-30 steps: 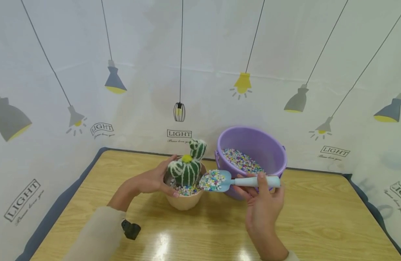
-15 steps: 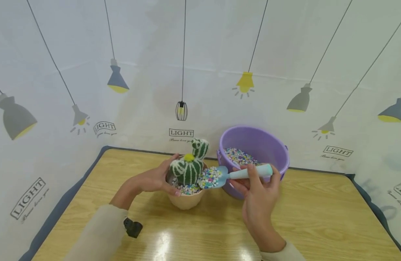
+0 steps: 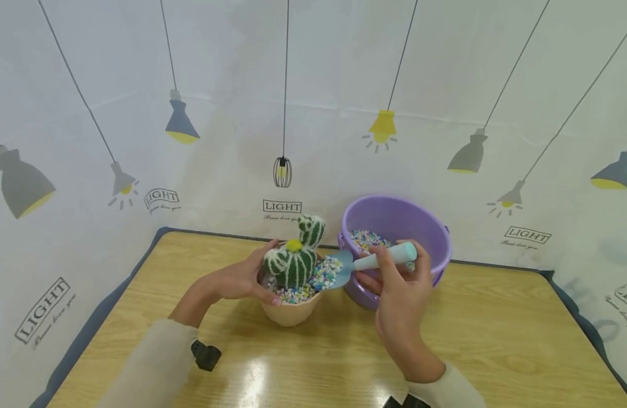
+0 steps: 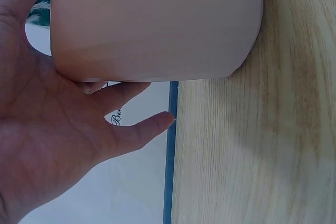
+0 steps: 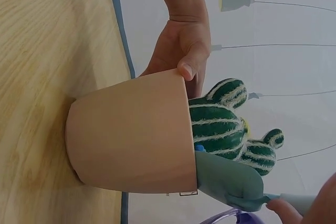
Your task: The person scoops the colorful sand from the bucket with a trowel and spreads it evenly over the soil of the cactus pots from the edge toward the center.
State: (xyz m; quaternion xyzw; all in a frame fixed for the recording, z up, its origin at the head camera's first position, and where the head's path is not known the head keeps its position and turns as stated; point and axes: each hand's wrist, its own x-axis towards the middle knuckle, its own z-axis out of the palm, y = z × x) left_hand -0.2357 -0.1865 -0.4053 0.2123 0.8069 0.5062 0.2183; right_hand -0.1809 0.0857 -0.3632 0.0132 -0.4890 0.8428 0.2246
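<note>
Spanning the left side of a peach pot (image 3: 290, 314), the left hand (image 3: 242, 280) grasps it with the thumb over the near part of the rim and the other fingers around the far side. The pot stands on the wooden table (image 3: 497, 323), near the back edge and left of a purple bucket (image 3: 410, 224). A green cactus (image 3: 295, 266) with white stripes and a yellow tuft rises out of the pot, and small coloured beads (image 3: 293, 296) lie around its foot.

The right hand (image 3: 405, 306) grasps the handle of a pale blue scoop (image 3: 364, 262) – thumb on the near side, fingers beyond it. The handle is raised, and the blade slopes down to the left, its tip at the pot's right rim, close beside the cactus. Beads of the same kind lie on the blade; whether any are falling, I cannot tell. More beads show inside the bucket, partly hidden by the scoop and hand.

Both wrists have light sleeves. Behind the table hangs a pale sheet (image 3: 333, 153) printed with lamps and the word LIGHT.
</note>
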